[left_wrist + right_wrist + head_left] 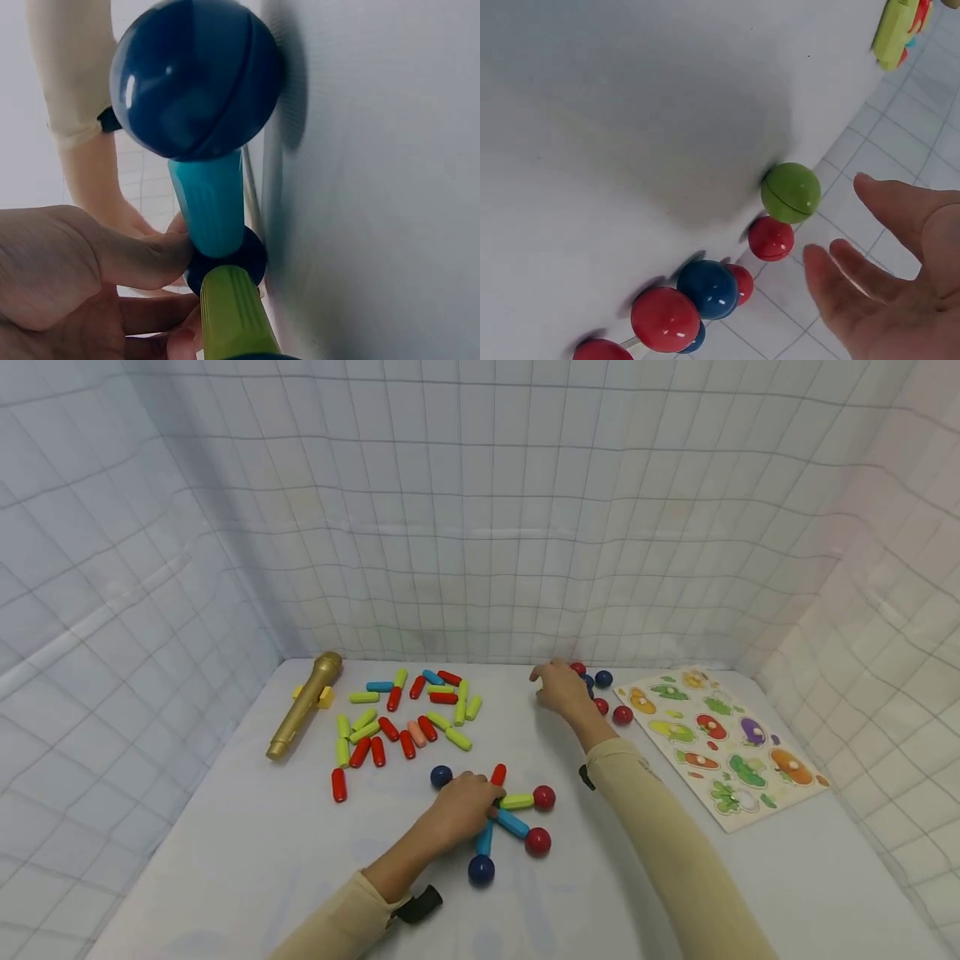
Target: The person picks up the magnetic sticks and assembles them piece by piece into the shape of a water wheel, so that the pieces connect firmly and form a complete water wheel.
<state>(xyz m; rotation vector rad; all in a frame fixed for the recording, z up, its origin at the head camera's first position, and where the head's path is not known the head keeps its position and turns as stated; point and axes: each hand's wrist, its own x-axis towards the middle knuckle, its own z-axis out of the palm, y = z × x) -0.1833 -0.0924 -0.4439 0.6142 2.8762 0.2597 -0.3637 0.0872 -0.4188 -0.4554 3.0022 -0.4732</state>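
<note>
A stick-and-ball figure lies on the white table in the head view, with blue balls and red balls at the ends of its spokes. My left hand grips its middle. In the left wrist view the thumb presses where a cyan stick and a green stick meet a dark hub; a blue ball caps the cyan stick. My right hand hovers at the far side with fingers spread, holding nothing, beside a green ball and a red ball.
Several loose red, green, blue and pink sticks lie at the back left, next to a gold toy microphone. A vegetable puzzle board sits at the right. More red and blue balls cluster near the right hand. Quilted white walls enclose the table.
</note>
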